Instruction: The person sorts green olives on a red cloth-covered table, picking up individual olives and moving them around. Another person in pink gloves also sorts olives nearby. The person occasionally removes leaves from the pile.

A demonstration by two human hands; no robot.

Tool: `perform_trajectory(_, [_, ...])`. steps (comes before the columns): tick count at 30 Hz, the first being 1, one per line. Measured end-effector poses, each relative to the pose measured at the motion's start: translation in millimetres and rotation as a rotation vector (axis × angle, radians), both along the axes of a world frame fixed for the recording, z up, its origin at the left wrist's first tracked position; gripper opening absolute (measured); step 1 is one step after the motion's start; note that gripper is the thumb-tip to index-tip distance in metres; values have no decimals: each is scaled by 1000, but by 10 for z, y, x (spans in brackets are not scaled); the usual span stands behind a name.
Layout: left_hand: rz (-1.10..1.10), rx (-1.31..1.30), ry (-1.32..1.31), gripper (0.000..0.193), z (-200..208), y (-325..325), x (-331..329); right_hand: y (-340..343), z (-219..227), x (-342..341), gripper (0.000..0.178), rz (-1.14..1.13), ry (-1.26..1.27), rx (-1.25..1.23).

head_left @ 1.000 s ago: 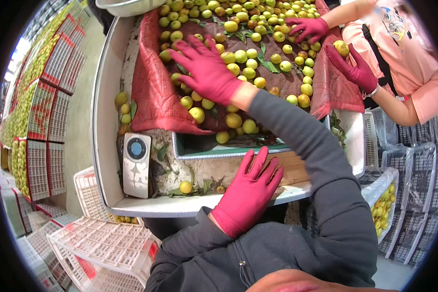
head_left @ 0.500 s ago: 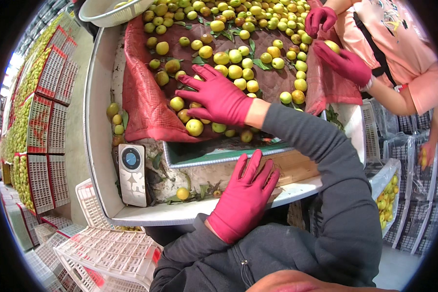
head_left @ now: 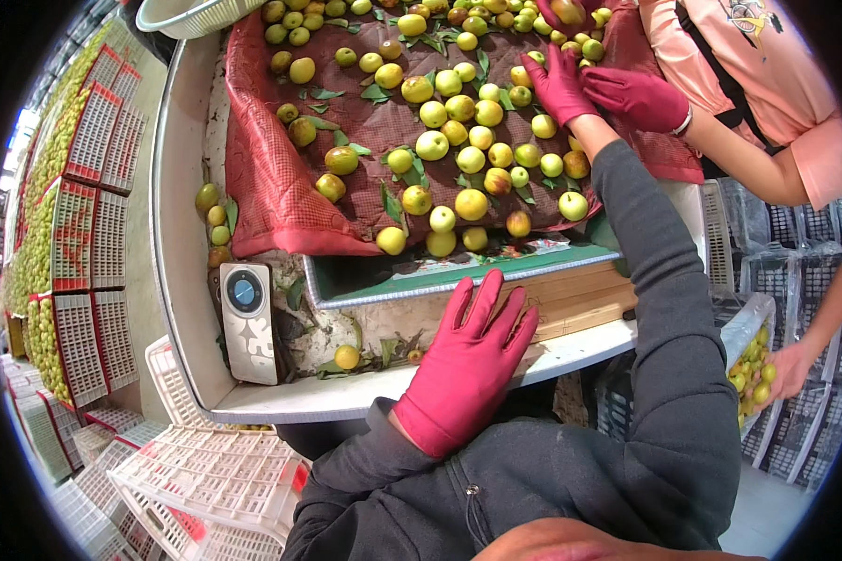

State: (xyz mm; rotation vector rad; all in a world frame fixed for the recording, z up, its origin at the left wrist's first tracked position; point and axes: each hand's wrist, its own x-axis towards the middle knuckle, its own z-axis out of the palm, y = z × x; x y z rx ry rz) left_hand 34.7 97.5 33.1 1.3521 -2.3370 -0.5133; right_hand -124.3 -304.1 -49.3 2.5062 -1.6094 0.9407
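Yellow-green jujubes [head_left: 471, 204], some with brown patches, lie loose with green leaves on a dark red netted cloth [head_left: 281, 201]. My right hand [head_left: 563, 89], in a red glove, reaches out to the far right of the cloth. Its fingers are apart and pointing away, touching or just over jujubes there, and I see nothing gripped. Close to my body, my left hand [head_left: 468, 365], also gloved in red, lies open with fingers spread at the front edge of the sorting table [head_left: 290, 408]. It holds nothing.
A co-worker's gloved hand [head_left: 638, 99] is right beside mine, and their other holds a brownish jujube [head_left: 568, 11]. A phone [head_left: 249, 323] leans in the table's left corner. White crates [head_left: 210, 477] stand at left. Another person's bare hand [head_left: 788, 372] touches a lined crate of jujubes.
My right hand has swept from the left-middle of the cloth to its far right. Jujubes near the front lie differently, and the cloth's front edge has shifted. My left hand stays put.
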Motion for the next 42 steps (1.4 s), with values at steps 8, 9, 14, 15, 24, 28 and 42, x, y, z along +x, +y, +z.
perform_trajectory(8, [102, 12, -4, 84, 26, 1, -26, 750, -68, 624, 74, 235, 184, -5])
perform_trajectory(9, [113, 10, 2, 84, 17, -1, -33, 799, -70, 679, 74, 297, 160, -42])
perform_trajectory(14, [119, 43, -23, 89, 32, 19, 13, 340, 26, 964, 72, 271, 94, -115])
perform_trajectory(15, [117, 41, -17, 89, 37, 17, 4, 126, 71, 970, 73, 196, 119, -167])
perform_trajectory(24, [93, 37, 16, 89, 10, -18, -31, 106, 102, 1481, 78, 387, 228, -82])
perform_trajectory(28, [100, 11, 39, 86, -25, -8, -27, 621, 169, 1624, 74, 838, 81, 2])
perform_trajectory(42, [112, -40, 108, 64, -121, 1, -69, -687, 117, 1890, 89, 0, 239, 56])
